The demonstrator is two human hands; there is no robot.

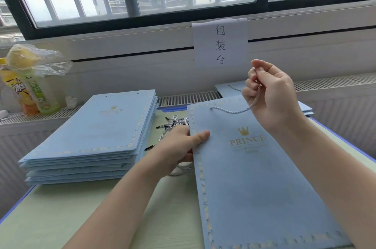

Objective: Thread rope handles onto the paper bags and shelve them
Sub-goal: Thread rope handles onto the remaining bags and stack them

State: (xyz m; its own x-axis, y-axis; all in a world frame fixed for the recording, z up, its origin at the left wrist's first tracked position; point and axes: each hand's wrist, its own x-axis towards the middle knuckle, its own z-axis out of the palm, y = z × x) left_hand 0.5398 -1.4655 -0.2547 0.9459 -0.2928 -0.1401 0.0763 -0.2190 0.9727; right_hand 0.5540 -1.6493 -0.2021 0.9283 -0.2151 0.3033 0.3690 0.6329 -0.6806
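A flat light-blue paper bag (250, 183) with a gold crown and "PRINCE" lies in front of me on the table. A pale blue-white rope handle (234, 110) comes out of a hole near the bag's top edge. My right hand (270, 96) pinches that rope and holds it taut above the bag. My left hand (181, 147) grips the bag's left edge, thumb on top. A loop of rope (183, 169) shows under the left hand. Loose rope handles (175, 123) with black tips lie between the bags.
A stack of several unthreaded blue bags (97, 136) sits at the left of the green table (61, 218). More blue bags (227, 88) lie behind my right hand. Drink bottles in plastic (30, 83) stand on the radiator sill. A paper sign (220, 45) hangs below the window.
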